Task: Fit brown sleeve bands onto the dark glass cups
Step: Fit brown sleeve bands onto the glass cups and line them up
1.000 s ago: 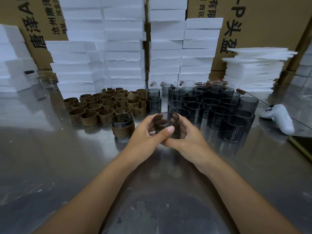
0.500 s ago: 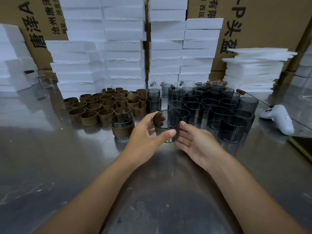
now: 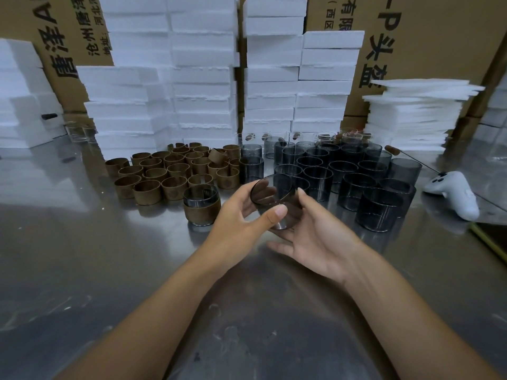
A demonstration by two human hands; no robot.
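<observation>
My left hand [image 3: 241, 218] grips a bare dark glass cup [image 3: 270, 193], tilted with its mouth turned toward me, thumb across its near side. My right hand [image 3: 315, 234] is spread beside and under the cup, fingers apart, fingertips near the cup's right side. One dark cup wearing a brown sleeve band [image 3: 201, 205] stands just left of my hands. Several loose brown sleeve bands [image 3: 170, 174] are grouped at the left. Several bare dark glass cups [image 3: 356, 176] crowd the right.
The shiny metal table [image 3: 82, 270] carries everything. Stacks of white foam blocks [image 3: 203, 78] and cardboard boxes [image 3: 439, 37] wall off the back. A stack of thin foam sheets [image 3: 411, 116] and a white controller-like device [image 3: 455, 193] lie at the right.
Both hands held the cup upright a second ago. The right hand has since let go and spread out, while the left hand lifted the cup and tipped its mouth toward me.
</observation>
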